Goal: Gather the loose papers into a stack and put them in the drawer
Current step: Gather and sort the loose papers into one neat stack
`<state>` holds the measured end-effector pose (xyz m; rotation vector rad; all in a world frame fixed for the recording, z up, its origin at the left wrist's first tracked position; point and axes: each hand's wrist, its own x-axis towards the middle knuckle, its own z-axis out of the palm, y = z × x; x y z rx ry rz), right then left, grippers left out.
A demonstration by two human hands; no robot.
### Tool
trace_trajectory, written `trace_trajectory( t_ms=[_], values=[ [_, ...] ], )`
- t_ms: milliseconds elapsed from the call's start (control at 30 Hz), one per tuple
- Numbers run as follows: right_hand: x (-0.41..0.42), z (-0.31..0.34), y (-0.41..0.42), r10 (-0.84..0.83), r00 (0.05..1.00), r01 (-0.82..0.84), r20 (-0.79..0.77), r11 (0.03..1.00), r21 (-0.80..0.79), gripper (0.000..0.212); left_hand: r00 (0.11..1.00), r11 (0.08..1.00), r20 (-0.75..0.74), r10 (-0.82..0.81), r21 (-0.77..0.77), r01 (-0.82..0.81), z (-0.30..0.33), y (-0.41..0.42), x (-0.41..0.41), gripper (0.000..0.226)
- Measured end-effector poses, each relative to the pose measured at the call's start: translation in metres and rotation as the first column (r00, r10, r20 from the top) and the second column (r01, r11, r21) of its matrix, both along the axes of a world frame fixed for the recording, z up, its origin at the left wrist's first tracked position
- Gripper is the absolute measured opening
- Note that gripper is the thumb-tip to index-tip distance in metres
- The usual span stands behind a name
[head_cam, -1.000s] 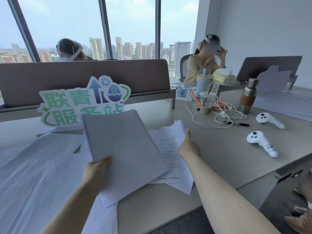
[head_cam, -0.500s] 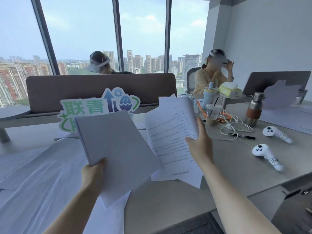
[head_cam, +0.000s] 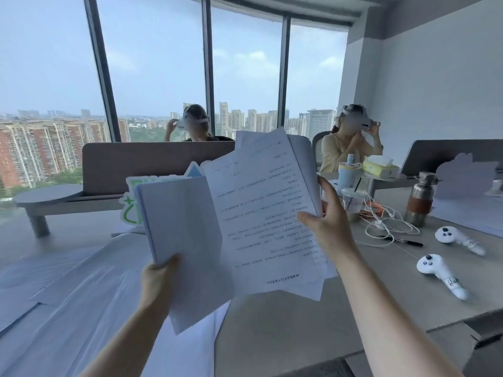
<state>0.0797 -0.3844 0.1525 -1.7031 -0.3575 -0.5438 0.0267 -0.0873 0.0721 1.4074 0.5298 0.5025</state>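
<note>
Loose printed sheets (head_cam: 269, 213), fanned and held above the desk (head_cam: 285, 330), overlap a blank-faced stack (head_cam: 185, 229) to their left. Right hand (head_cam: 328, 227) pinches the sheets' right edge w/ thumb in front; left hand (head_cam: 160, 278) grips the stack's bottom edge. More papers (head_cam: 68, 308) lie spread on desk at left; two white controllers (head_cam: 441, 270) sit at right.

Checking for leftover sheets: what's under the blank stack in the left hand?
More loose papers lie on the desk below the blank stack that the left hand holds. Whatever lies directly beneath the stack is hidden.
</note>
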Motion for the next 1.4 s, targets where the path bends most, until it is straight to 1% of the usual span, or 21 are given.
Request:
trace_trajectory(
  t_ms=[133,200,267,400,533,600,667,733,767,900,1000,1033,1100,1167,1233,1267,1400],
  values=[
    [0.0,-0.008,0.012,0.04,0.999,-0.039,-0.027,0.998,0.045,0.077,0.991,0.989,0.044,-0.123,-0.075,0.126,0.011,-0.01,-0.007,0.011],
    [0.0,-0.014,0.016,0.038,0.998,-0.036,-0.055,0.999,0.038,0.081,0.985,0.979,0.068,-0.156,-0.12,0.164,0.013,-0.011,-0.007,0.009],
    [0.002,-0.02,0.021,0.032,0.996,-0.029,-0.081,0.999,0.035,0.081,0.979,0.968,0.081,-0.188,-0.156,0.199,0.013,-0.011,-0.007,0.01],
    [0.001,-0.03,0.031,0.032,0.991,-0.027,-0.134,0.999,0.034,0.083,0.963,0.947,0.108,-0.246,-0.183,0.262,0.016,-0.015,-0.008,0.011],
    [-0.003,-0.041,0.041,0.027,0.98,-0.019,-0.198,0.999,0.04,0.088,0.95,0.94,0.112,-0.291,-0.15,0.306,0.017,-0.02,-0.013,0.016],
    [-0.001,-0.048,0.044,0.025,0.962,-0.014,-0.272,0.999,0.041,0.097,0.943,0.941,0.1,-0.317,-0.091,0.326,0.017,-0.02,-0.017,0.024],
    [0.001,-0.054,0.044,0.06,0.926,-0.031,-0.373,0.996,0.082,0.104,0.936,0.937,0.093,-0.338,-0.059,0.345,0.014,-0.019,-0.021,0.026],
    [0.001,-0.059,0.043,0.082,0.897,-0.05,-0.435,0.995,0.085,0.101,0.93,0.931,0.086,-0.357,-0.048,0.362,0.011,-0.018,-0.023,0.027],
    [0.0,-0.061,0.043,0.076,0.893,-0.046,-0.443,0.996,0.079,0.099,0.925,0.927,0.091,-0.368,-0.045,0.373,0.009,-0.018,-0.024,0.028],
    [-0.003,-0.067,0.044,0.027,0.91,0.019,-0.414,0.994,0.108,0.083,0.93,0.933,0.12,-0.348,-0.048,0.356,0.003,-0.017,-0.022,0.029],
    [-0.002,-0.068,0.047,0.001,0.928,0.052,-0.372,0.99,0.134,0.074,0.941,0.945,0.124,-0.314,-0.057,0.323,-0.001,-0.017,-0.017,0.049],
    [-0.002,-0.068,0.047,-0.002,0.934,0.059,-0.356,0.987,0.149,0.071,0.943,0.945,0.127,-0.307,-0.079,0.318,-0.002,-0.018,-0.016,0.051],
    [-0.001,-0.068,0.049,-0.003,0.946,0.068,-0.324,0.98,0.19,0.066,0.934,0.933,0.168,-0.315,-0.124,0.337,-0.001,-0.019,-0.015,0.044],
    [-0.002,-0.066,0.05,0.004,0.959,0.062,-0.283,0.973,0.224,0.06,0.915,0.923,0.19,-0.356,-0.08,0.376,0.0,-0.019,-0.014,0.028],
    [-0.003,-0.066,0.051,0.024,0.971,0.042,-0.237,0.962,0.268,0.054,0.911,0.928,0.209,-0.356,-0.038,0.371,-0.002,-0.017,-0.011,0.022],
    [-0.004,-0.066,0.052,0.04,0.975,0.027,-0.217,0.954,0.298,0.052,0.913,0.932,0.215,-0.346,-0.032,0.361,-0.003,-0.016,-0.01,0.021],
    [-0.005,-0.071,0.052,0.111,0.984,-0.049,-0.14,0.921,0.386,0.043,0.921,0.942,0.222,-0.32,-0.025,0.334,-0.005,-0.015,-0.009,0.032]
  ],
)
